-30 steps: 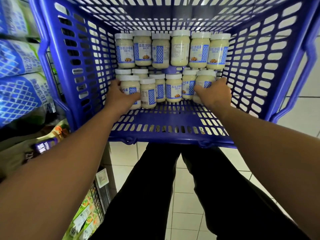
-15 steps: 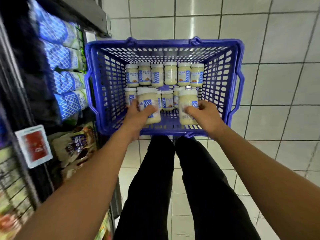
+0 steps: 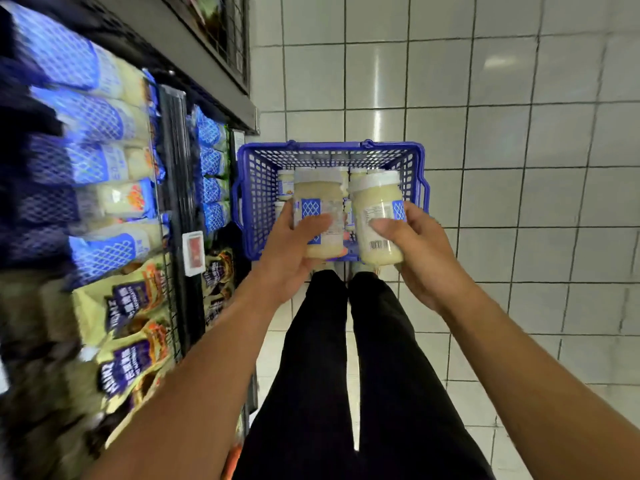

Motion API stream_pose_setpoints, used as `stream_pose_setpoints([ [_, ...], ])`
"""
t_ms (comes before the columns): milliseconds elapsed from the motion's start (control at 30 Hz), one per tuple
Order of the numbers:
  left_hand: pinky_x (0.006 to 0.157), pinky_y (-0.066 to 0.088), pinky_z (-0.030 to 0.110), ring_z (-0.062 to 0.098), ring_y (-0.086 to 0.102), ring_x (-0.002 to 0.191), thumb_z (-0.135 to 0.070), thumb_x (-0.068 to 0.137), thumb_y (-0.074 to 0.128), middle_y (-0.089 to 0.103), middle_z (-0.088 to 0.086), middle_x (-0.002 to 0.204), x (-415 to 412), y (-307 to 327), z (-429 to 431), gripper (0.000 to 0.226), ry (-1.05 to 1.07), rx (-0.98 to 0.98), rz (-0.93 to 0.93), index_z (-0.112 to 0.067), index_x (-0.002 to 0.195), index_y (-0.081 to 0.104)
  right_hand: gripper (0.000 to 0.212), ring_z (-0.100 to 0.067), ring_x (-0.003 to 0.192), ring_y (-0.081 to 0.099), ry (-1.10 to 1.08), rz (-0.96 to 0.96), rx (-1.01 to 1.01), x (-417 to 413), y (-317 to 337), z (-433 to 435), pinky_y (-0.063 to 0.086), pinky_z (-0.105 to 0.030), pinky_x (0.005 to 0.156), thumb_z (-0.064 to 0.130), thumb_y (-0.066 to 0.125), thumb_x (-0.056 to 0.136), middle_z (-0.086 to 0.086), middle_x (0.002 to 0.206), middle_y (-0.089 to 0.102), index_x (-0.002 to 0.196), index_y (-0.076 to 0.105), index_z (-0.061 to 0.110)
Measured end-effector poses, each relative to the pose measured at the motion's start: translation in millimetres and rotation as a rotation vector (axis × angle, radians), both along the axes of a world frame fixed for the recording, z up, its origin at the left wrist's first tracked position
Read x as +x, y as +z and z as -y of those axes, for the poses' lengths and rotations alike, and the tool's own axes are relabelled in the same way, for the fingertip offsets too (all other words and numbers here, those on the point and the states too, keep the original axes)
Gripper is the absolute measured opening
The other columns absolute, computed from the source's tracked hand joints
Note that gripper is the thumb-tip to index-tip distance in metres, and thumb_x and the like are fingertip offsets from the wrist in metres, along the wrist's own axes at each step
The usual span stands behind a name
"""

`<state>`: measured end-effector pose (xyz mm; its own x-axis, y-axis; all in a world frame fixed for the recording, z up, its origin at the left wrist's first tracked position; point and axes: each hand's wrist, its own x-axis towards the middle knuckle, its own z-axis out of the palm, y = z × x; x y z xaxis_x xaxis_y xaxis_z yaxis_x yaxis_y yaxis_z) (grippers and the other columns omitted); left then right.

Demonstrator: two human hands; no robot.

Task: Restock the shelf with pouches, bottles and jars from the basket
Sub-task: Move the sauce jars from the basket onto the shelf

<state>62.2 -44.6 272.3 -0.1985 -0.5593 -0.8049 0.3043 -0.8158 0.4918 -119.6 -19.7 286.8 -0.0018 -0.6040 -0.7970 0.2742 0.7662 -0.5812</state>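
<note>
A blue plastic basket (image 3: pixel 256 188) stands on the tiled floor ahead of my feet, with several white-lidded jars of pale cream (image 3: pixel 284 181) still inside. My left hand (image 3: pixel 294 251) grips one such jar (image 3: pixel 320 199) with a blue lattice label, lifted above the basket's near rim. My right hand (image 3: pixel 419 251) grips a second jar (image 3: pixel 375 216), barcode facing me, tilted slightly. The two held jars are side by side and hide most of the basket's contents.
A shelf unit (image 3: pixel 173 140) runs along the left. It carries blue-and-white pouches (image 3: pixel 100 119) above and yellow-and-purple pouches (image 3: pixel 131 306) below, with a red price tag (image 3: pixel 194 252) on its edge. White floor tiles (image 3: pixel 519 168) spread to the right. My legs in black trousers (image 3: pixel 346 375) stand below.
Both hands have lifted a jar each out of the basket and drawn them up toward me. The view has risen and pulled back, so more of the shelf shows.
</note>
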Motion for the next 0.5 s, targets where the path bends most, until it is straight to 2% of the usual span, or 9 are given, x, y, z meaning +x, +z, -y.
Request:
stream_pose_setpoints([
  [100, 0.066, 0.06, 0.036, 0.024, 0.072, 0.089, -0.015, 0.076, 0.065, 0.072, 0.012, 0.108, -5, 49, 9, 0.063, 0.067, -0.047, -0.046, -0.004, 0.136, 0.05, 0.055, -0.024, 0.095, 0.072, -0.056, 0.084, -0.068, 4, 54, 9, 0.06, -0.039, 0.075, 0.02, 0.071, 0.073, -0.011, 0.112, 0.072, 0.124, 0.057, 0.009],
  [233, 0.069, 0.06, 0.033, 0.017, 0.074, 0.087, -0.021, 0.078, 0.066, 0.076, 0.005, 0.095, 2, 107, 19, 0.037, 0.169, -0.053, -0.235, -0.009, 0.113, 0.062, 0.053, -0.028, 0.088, 0.072, -0.069, 0.154, -0.169, 10, 108, 17, 0.061, -0.041, 0.068, 0.015, 0.073, 0.07, -0.009, 0.106, 0.071, 0.118, 0.05, 0.012],
  [300, 0.088, 0.057, 0.04, 0.021, 0.068, 0.098, -0.017, 0.075, 0.063, 0.071, 0.008, 0.106, 10, 135, 23, 0.039, 0.159, -0.112, -0.317, -0.008, 0.113, 0.06, 0.057, -0.027, 0.089, 0.07, -0.027, 0.136, -0.23, 12, 129, 21, 0.06, -0.043, 0.071, 0.015, 0.076, 0.063, -0.007, 0.102, 0.071, 0.114, 0.049, 0.016],
  [367, 0.107, 0.039, 0.054, 0.029, 0.055, 0.114, -0.01, 0.076, 0.053, 0.057, 0.015, 0.123, 17, 161, 26, 0.051, 0.121, -0.185, -0.296, -0.007, 0.126, 0.05, 0.064, -0.028, 0.093, 0.067, 0.039, 0.095, -0.293, 15, 149, 23, 0.056, -0.046, 0.078, 0.02, 0.076, 0.058, -0.009, 0.106, 0.068, 0.117, 0.051, 0.019],
  [400, 0.108, 0.036, 0.056, 0.031, 0.051, 0.117, -0.009, 0.076, 0.05, 0.054, 0.017, 0.126, 20, 173, 28, 0.055, 0.104, -0.211, -0.264, -0.008, 0.131, 0.047, 0.067, -0.029, 0.097, 0.066, 0.064, 0.082, -0.32, 16, 159, 25, 0.055, -0.046, 0.081, 0.023, 0.076, 0.057, -0.012, 0.11, 0.068, 0.12, 0.052, 0.019],
  [433, 0.104, 0.04, 0.054, 0.032, 0.051, 0.116, -0.008, 0.075, 0.05, 0.054, 0.018, 0.127, 22, 185, 29, 0.06, 0.091, -0.231, -0.232, -0.007, 0.135, 0.045, 0.069, -0.031, 0.099, 0.067, 0.08, 0.077, -0.342, 18, 169, 26, 0.055, -0.047, 0.084, 0.024, 0.077, 0.057, -0.014, 0.112, 0.068, 0.122, 0.055, 0.018],
  [500, 0.089, 0.052, 0.044, 0.03, 0.059, 0.107, -0.008, 0.075, 0.053, 0.06, 0.017, 0.122, 25, 207, 30, 0.065, 0.07, -0.285, -0.184, -0.007, 0.139, 0.044, 0.064, -0.033, 0.097, 0.07, 0.097, 0.068, -0.377, 23, 187, 28, 0.056, -0.046, 0.085, 0.026, 0.08, 0.059, -0.015, 0.11, 0.072, 0.119, 0.061, 0.014],
])
